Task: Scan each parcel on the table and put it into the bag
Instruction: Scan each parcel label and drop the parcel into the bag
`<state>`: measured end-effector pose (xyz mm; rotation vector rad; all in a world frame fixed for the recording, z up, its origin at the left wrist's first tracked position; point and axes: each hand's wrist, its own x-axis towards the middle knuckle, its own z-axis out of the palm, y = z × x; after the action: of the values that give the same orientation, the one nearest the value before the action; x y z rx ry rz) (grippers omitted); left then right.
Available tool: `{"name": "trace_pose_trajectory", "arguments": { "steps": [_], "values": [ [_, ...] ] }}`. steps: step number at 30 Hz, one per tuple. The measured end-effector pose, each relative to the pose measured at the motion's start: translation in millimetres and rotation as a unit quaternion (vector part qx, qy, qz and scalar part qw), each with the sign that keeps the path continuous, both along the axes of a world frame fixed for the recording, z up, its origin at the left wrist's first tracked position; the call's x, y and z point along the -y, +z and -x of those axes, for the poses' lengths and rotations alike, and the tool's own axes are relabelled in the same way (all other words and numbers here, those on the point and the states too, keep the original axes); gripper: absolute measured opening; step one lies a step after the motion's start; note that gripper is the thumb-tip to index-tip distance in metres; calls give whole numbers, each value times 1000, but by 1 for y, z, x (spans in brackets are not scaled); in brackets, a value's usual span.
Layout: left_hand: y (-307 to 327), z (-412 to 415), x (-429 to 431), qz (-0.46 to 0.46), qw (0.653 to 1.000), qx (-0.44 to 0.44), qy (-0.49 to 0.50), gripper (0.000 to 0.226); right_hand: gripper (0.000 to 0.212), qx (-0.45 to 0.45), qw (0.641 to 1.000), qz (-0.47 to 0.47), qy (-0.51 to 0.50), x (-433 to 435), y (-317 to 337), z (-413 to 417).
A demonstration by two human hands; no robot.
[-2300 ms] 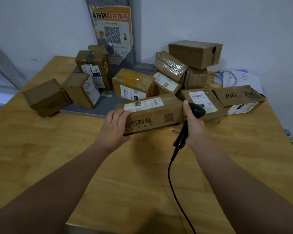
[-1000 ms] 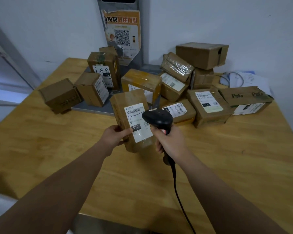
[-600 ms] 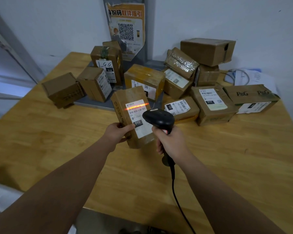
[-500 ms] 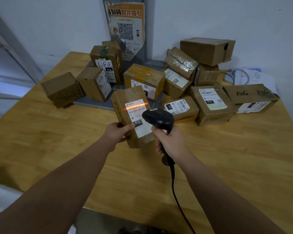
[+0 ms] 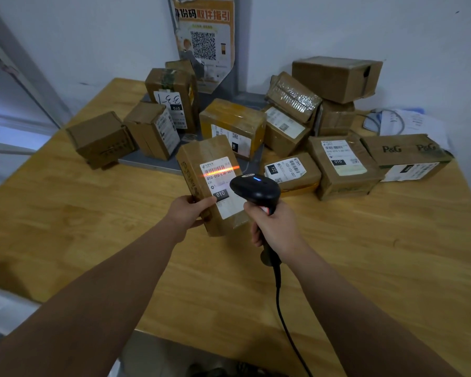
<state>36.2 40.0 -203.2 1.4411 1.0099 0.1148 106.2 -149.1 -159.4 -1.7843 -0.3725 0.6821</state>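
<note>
Orange beam [image 5: 221,171] is crossing the label [image 5: 225,202] | left grip [image 5: 190,211] clasping parcel [image 5: 195,159] | right grip [image 5: 275,227] squeezing scanner [image 5: 254,187] | best holding it square, steady

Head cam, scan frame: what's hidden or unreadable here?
- Bag: nowhere in the head view; outside the frame.
- Held parcel: label's lower right hidden by the scanner; fingers of the left hand behind it unseen.
- Scanner cable: cut off by the bottom edge.
- Scanner grip: mostly covered by the right hand.
- Rear parcels: fine label print too small.
</note>
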Motion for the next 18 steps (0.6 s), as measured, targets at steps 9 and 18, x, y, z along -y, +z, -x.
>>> {"name": "trace_pose_trajectory", "arguments": {
  "steps": [9, 18],
  "values": [
    [-4, 44, 4, 23, 997, 56, 38, 54, 26, -11, 1000, 2, 11, -16, -1, 31],
    [-2, 208, -17, -37, 983, 75, 163, 55, 24, -29, 990, -26, 134, -72, -17, 170]
  ]
}}
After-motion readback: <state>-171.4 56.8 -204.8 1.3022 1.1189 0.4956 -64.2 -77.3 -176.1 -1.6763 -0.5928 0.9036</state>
